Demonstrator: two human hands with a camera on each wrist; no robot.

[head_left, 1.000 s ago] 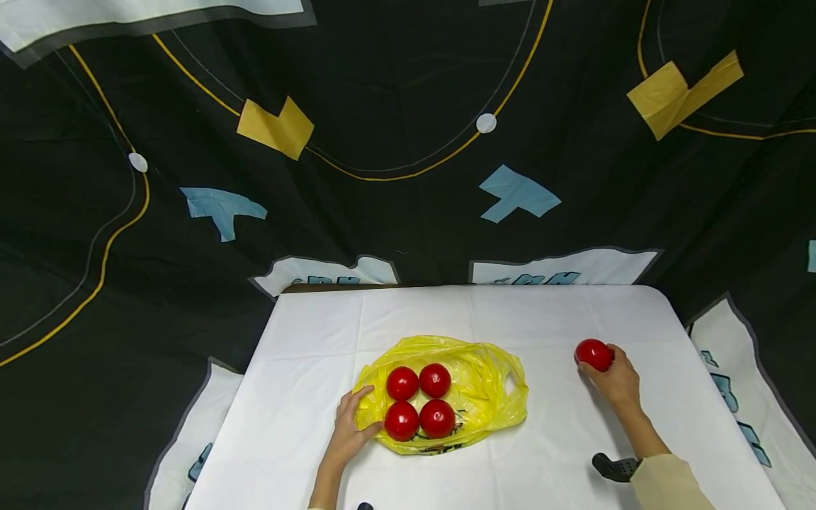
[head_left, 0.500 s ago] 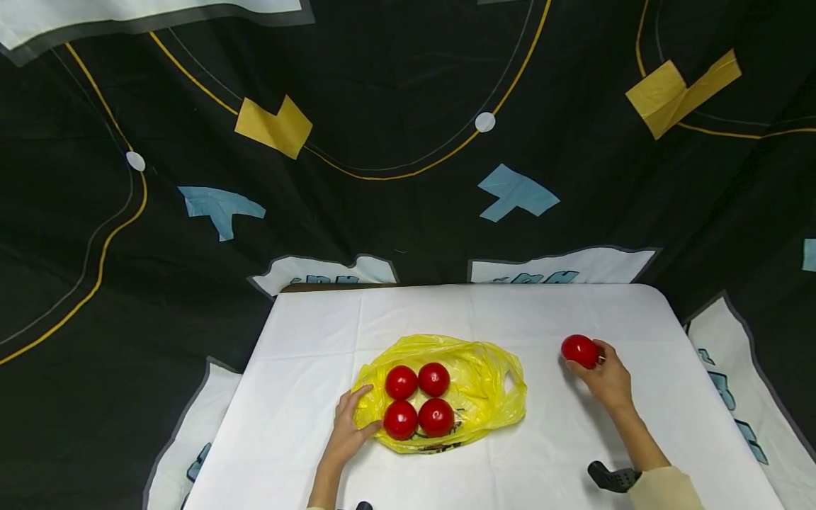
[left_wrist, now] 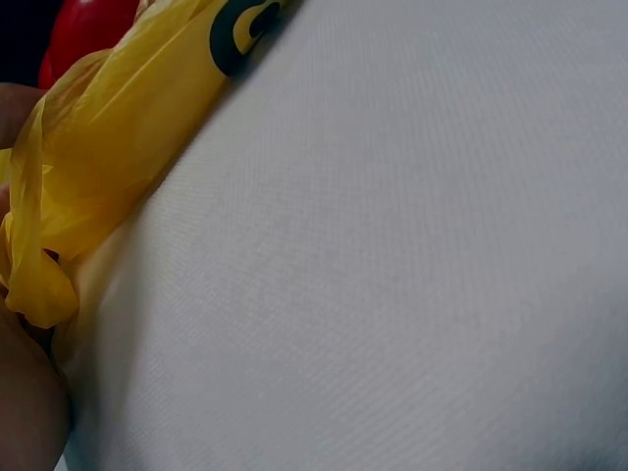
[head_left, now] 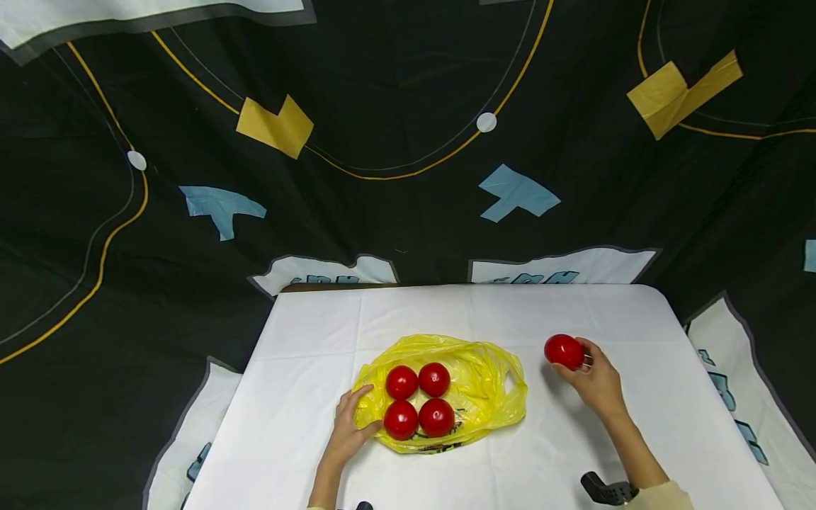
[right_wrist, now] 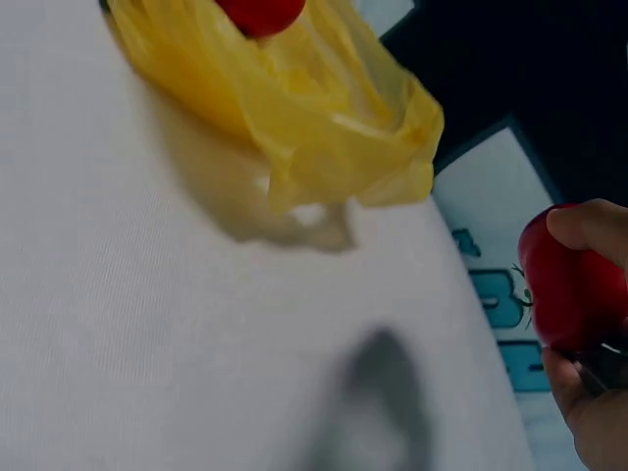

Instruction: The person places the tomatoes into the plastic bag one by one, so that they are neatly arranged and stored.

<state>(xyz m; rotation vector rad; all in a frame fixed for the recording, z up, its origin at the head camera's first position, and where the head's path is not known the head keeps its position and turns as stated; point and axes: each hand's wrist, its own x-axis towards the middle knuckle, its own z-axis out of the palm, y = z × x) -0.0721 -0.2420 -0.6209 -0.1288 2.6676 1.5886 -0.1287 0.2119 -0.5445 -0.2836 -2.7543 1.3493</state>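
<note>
My right hand (head_left: 598, 382) holds a red tomato (head_left: 564, 351) above the white table, right of the bag. In the right wrist view, thumb and fingers grip the tomato (right_wrist: 569, 280), with green stem bits on its side. A small shiny piece shows between the palm and the tomato; its kind is unclear. A yellow plastic bag (head_left: 484, 397) lies spread on the table with several red tomatoes (head_left: 436, 417) grouped on its left part. My left hand (head_left: 347, 428) grips the bag's left edge, thumb and fingers spread. In the left wrist view, yellow film (left_wrist: 128, 137) partly covers the fingers.
A white cloth (head_left: 510, 474) covers the table. Behind it hangs a black patterned sheet (head_left: 395, 227). A black wrist device (head_left: 608, 490) sits at the right sleeve, and the tip of another dark device (head_left: 364, 506) shows by the left forearm.
My right hand has carried the tomato leftward, closer to the bag. The left hand, the bag and the tomatoes on it stay in place.
</note>
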